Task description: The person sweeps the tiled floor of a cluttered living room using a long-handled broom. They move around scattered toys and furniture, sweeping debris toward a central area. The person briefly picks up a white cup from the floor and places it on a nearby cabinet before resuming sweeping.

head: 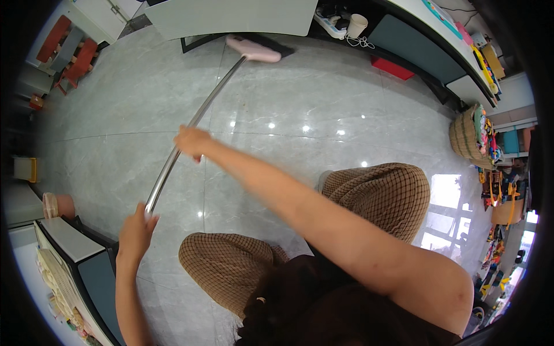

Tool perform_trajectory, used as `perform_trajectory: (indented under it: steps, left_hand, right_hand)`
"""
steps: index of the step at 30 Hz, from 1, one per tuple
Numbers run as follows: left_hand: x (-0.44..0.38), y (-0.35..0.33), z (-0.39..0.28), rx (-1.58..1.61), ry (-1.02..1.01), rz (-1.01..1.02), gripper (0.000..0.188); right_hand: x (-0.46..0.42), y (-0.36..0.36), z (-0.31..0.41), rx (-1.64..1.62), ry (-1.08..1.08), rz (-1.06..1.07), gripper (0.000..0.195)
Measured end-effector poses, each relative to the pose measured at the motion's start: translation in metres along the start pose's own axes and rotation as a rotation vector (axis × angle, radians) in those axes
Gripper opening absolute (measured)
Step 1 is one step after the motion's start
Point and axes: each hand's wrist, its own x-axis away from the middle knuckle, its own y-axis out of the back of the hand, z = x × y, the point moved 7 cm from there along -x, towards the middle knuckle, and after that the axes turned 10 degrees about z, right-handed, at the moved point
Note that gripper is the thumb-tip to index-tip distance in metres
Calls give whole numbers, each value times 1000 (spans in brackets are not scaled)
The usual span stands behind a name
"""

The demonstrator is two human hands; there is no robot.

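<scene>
A broom with a shiny metal handle [207, 101] slants across the view, its pink head [255, 49] on the grey tiled floor near the far desk. Dark bristles face away from me, beside the desk's shadow. Around the upper end of the handle, at lower left, my left hand [135, 231] is closed. My right hand [192, 140] grips the handle near its middle, with the right arm reaching across my body. Both knees, in checked brown trousers, show below the handle.
A desk [238, 17] spans the far side, with a power strip [331, 26], a paper cup [357, 25] and a red box [391, 68]. A woven basket [465, 134] of toys stands right. At left are a pink bin [65, 205], another desk [71, 238] and red chairs [82, 60].
</scene>
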Motion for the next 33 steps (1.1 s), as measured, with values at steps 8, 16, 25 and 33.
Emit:
perform_trajectory:
  steps: [8, 16, 25, 33]
  left_hand:
    - [82, -17, 55, 153, 108, -35, 25]
    - [-25, -24, -45, 141, -206, -90, 28]
    - [-85, -28, -167, 219, -273, 53, 47]
    - [-17, -20, -62, 227, -84, 16, 50]
  right_hand:
    - [30, -51, 64, -63, 5, -21, 36]
    - [64, 45, -59, 72, -189, -302, 27]
    - [53, 119, -193, -171, -252, -504, 28]
    - [5, 35, -74, -256, -144, -328, 30]
